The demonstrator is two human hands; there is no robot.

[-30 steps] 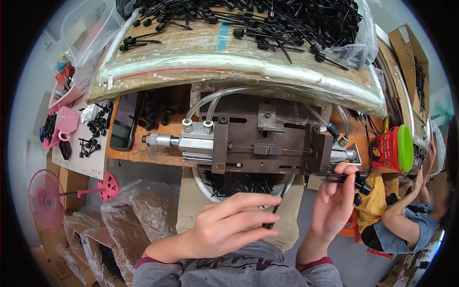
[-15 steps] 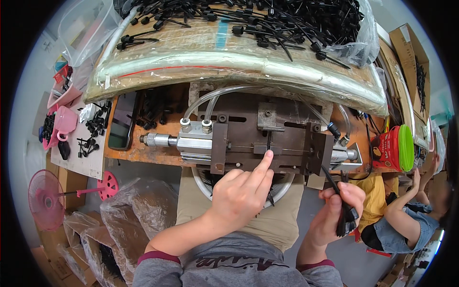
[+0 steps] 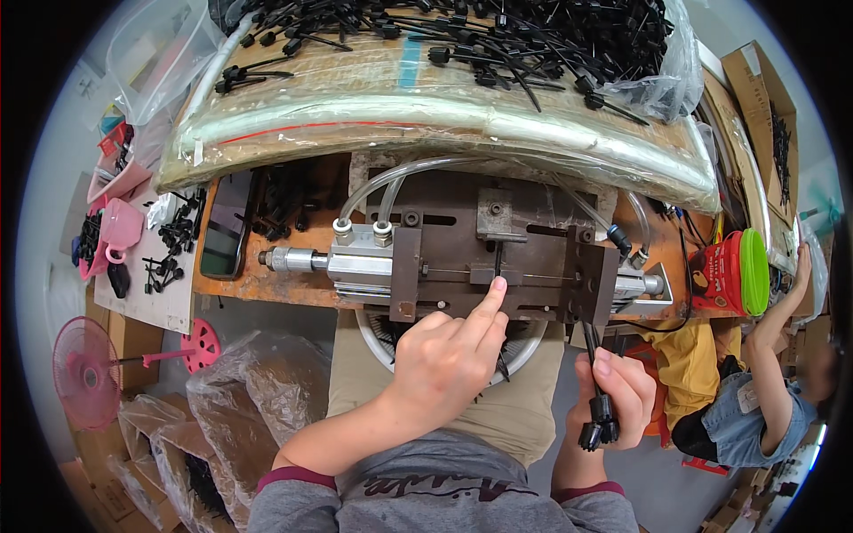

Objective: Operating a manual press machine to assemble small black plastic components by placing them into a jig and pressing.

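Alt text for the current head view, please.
A person's left hand holds its index fingertip at a thin black stem across a dark metal fixture. The right hand grips several black stemmed parts. Beyond, a heap of similar parts lies on a plastic-wrapped board.

grey top (image 3: 418, 513) with maroon cuffs (image 3: 297, 479) on its sleeves, dark cursive lettering (image 3: 435, 489) across the front, beige trousers (image 3: 538, 395)

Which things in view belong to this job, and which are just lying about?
In the job:
Metal fixture, with the left hand at its central block
Black stemmed parts held in the right hand
Heaped black parts, probably

Seemingly just lying about:
Phone
Pink fan
Red tub
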